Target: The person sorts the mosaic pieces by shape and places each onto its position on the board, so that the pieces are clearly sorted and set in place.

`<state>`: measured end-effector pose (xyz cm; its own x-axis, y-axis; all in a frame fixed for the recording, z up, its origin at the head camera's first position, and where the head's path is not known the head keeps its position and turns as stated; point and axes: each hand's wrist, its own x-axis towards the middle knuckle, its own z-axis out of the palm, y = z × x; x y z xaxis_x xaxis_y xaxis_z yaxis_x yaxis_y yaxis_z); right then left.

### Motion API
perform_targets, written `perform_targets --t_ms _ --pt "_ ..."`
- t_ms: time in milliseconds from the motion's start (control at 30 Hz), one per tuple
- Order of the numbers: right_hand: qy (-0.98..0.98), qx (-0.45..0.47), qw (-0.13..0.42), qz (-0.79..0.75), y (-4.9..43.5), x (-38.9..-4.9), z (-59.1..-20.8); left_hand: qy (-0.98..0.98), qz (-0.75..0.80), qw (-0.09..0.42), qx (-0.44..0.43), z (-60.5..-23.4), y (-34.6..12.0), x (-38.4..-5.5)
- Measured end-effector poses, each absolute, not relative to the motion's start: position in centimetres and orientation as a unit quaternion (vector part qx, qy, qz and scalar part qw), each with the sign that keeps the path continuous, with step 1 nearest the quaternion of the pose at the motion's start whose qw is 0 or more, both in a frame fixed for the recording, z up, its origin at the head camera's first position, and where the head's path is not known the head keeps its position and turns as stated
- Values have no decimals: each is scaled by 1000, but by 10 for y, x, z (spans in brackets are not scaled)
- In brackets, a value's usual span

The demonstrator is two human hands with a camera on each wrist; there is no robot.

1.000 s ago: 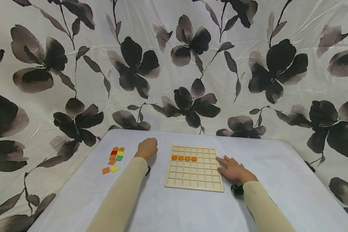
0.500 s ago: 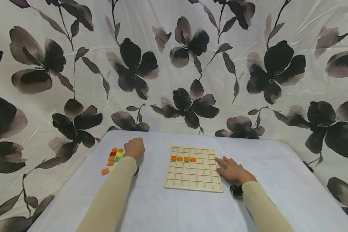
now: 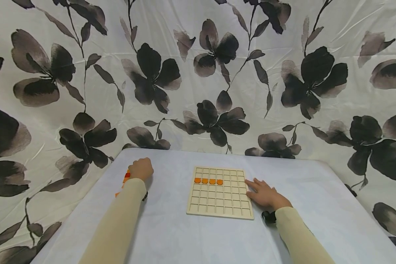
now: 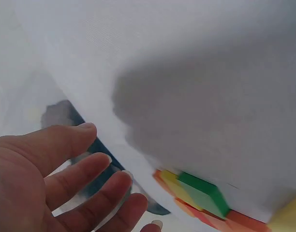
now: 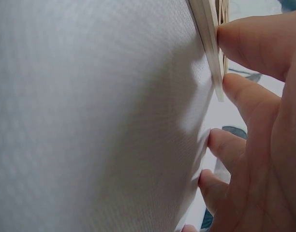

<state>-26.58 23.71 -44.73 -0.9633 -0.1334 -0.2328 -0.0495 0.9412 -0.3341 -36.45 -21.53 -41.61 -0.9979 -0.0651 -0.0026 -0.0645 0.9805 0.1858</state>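
My left hand (image 3: 142, 168) hovers over the group of small coloured pieces at the left of the table and covers most of them. A red tile (image 3: 127, 175) still shows beside it. In the left wrist view its fingers are loosely bent and hold nothing, with a green tile (image 4: 202, 193) and other coloured tiles lying just beyond them. At the right edge of a pale wooden grid board (image 3: 214, 202), my right hand (image 3: 266, 194) rests with fingers spread. Its thumb and a fingertip touch the board's side, and other fingertips rest on the cloth.
Several orange discs (image 3: 205, 180) lie in a row in cells of the board's second row, starting from its left side. A white cloth (image 3: 198, 238) covers the table. Behind its far edge hangs a flower-patterned curtain (image 3: 184, 84).
My left hand has moved left from between the board and the pieces to over the pieces, hiding the yellow and green ones. The right hand and board have stayed put.
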Motion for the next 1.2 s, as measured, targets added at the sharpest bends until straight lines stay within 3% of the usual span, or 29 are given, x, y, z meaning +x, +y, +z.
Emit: perform_targets --t_ms 533,1200 --pt "976 -41 129 -173 238 -265 -447 -995 -88 2 42 -420 -241 -367" --pt "977 -46 124 -170 239 -266 -448 -995 -82 49 32 -432 -245 -368"
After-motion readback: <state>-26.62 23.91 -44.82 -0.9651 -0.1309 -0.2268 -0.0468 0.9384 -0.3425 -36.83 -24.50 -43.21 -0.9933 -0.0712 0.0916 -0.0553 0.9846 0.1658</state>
